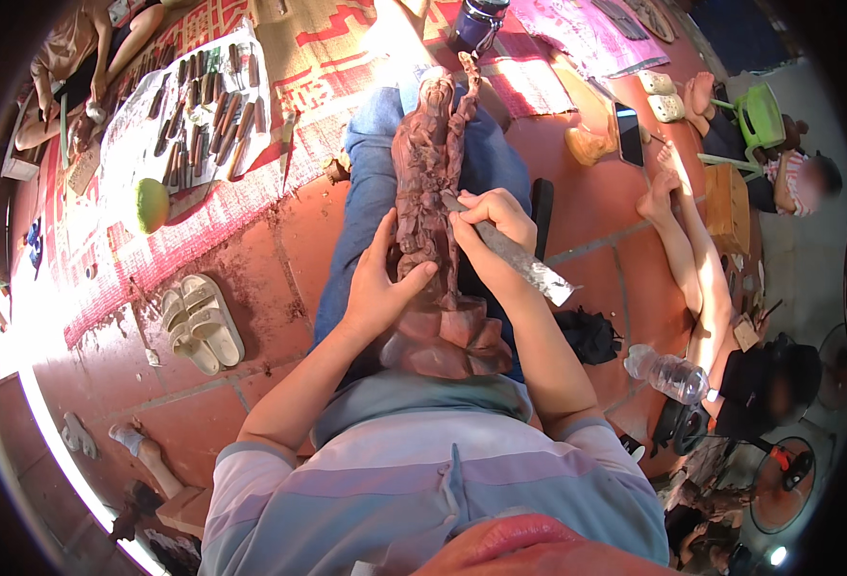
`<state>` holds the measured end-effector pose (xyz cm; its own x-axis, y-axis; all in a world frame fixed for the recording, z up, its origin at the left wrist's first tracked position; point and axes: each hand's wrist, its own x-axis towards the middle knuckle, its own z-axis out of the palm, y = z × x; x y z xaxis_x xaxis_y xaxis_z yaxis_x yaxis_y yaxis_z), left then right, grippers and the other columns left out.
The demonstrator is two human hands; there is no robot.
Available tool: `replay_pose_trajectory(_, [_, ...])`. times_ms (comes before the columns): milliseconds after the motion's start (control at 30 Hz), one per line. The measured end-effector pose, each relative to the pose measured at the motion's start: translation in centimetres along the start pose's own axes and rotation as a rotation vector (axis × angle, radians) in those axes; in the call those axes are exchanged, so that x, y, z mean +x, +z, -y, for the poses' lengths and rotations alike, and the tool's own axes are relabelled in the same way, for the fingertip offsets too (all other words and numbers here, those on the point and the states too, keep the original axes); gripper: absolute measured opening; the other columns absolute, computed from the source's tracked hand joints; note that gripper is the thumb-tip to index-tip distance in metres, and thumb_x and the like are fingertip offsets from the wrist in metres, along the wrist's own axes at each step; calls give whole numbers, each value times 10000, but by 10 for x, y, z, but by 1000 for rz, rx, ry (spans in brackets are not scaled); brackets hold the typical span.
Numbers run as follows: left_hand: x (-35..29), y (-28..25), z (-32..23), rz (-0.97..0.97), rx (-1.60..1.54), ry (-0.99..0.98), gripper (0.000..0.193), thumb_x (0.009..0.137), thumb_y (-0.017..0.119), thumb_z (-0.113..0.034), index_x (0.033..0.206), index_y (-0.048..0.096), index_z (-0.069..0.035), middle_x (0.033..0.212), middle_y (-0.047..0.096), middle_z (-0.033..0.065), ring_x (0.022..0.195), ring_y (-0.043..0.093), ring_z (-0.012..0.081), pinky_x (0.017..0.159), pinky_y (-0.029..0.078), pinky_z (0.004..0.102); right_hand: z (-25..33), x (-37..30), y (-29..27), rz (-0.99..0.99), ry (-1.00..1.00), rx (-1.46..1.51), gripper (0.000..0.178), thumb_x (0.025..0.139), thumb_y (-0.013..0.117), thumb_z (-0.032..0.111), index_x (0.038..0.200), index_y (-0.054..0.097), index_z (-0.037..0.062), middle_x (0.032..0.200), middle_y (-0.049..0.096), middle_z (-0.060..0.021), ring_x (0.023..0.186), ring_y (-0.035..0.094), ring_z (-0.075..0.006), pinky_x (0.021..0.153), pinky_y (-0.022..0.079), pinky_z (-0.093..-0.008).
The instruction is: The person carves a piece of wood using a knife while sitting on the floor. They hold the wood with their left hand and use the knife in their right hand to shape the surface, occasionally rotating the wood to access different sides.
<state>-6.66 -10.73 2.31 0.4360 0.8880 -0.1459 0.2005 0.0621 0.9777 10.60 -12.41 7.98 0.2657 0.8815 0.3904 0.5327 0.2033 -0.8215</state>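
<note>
A reddish-brown carved wooden statue (pixel 422 158) of a bearded figure with a staff lies along my lap, its head away from me and its rocky base (pixel 447 341) against my belly. My left hand (pixel 383 286) grips the statue's lower left side, thumb over the front. In my right hand (pixel 496 227) is a grey strip that looks like folded sandpaper (pixel 527 263). Its far tip meets the carving near the middle, while the ragged tail hangs past my wrist. The right fingertips are pinched and partly hidden.
Many carving tools (pixel 217 120) lie on a white cloth at the far left, near a green round fruit (pixel 152 205). Sandals (pixel 203 322) rest on the tiles to my left. A phone (pixel 628 134), a plastic bottle (pixel 668 372) and other people's legs (pixel 697 254) are on the right.
</note>
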Motion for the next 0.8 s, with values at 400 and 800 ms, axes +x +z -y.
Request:
replay_pose_trajectory(400, [0, 0, -7, 23, -61, -14, 873, 753, 739, -290, 1421, 257, -2, 1263, 506, 239, 1143, 543, 285, 950, 431, 360, -5, -3, -14, -42, -50, -62, 131, 720, 666, -57, 732, 544, -10, 783, 599, -130, 832, 663, -236, 776, 517, -318])
replay_pose_trajectory(800, [-1, -1, -11, 44, -7, -11, 836, 808, 690, -260, 1458, 206, -58, 1254, 512, 185, 1139, 517, 218, 968, 395, 318, 5, 13, -9, 43, -73, 9, 111, 722, 642, 0, 717, 532, 17, 753, 578, -114, 666, 603, -246, 591, 473, -311])
